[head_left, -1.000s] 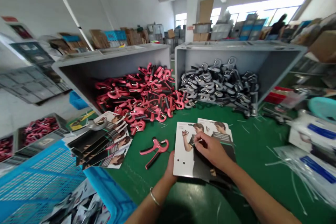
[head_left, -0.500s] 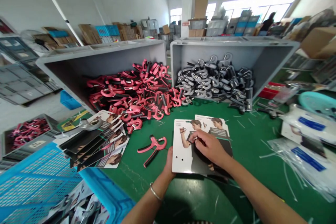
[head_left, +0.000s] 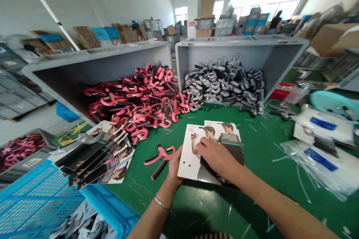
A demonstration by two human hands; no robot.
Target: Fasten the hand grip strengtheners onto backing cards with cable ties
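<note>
Above the green table [head_left: 266,157], our left hand [head_left: 175,164] is closed on a printed backing card [head_left: 190,171] at its left edge; our right hand [head_left: 217,157], fingers curled, touches its front, any pinch indiscernible.

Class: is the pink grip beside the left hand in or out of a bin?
Out: the pink grip lies on the green table, apart from the pile.

Green table [head_left: 267,153] bears pink exerciser [head_left: 162,152], fanned cards [head_left: 112,176], two grey crates [head_left: 283,61], plastic packs [head_left: 343,162]

Hands [head_left: 174,166] [head_left: 215,158]: two. Cards [head_left: 188,149] held: at least two. Loose pink grip [head_left: 162,152]: one. Gray crates [head_left: 98,50] [head_left: 252,54] on bench [head_left: 260,149]: two.
</note>
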